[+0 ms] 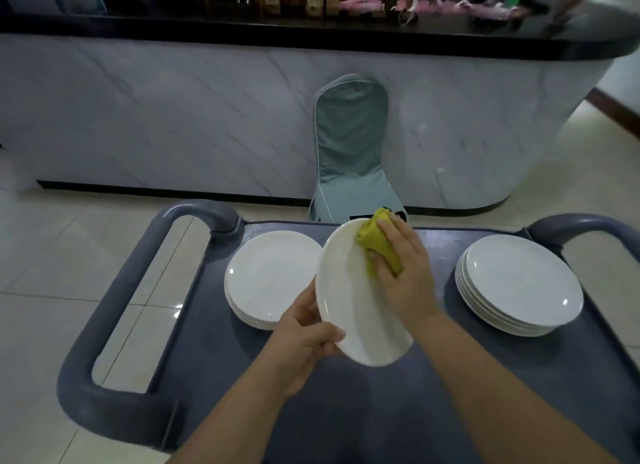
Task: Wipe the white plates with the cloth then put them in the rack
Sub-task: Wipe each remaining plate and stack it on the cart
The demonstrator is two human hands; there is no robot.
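The left hand (304, 328) held a tilted plate (349, 311) by its rim while the right hand (403, 273) pressed a yellow cloth (372, 238) against it.

Fig. Grey cart (346, 411), top deck viewed from above, with a looped left handle (110, 411) and a looped right handle (581, 223). Two stacks of white plates rest directly on the deck: the left stack (266, 276) at the far left, and the right stack (519, 283) (more rims visible) well apart at the far right. The cart stands on a pale tiled floor (41, 256)
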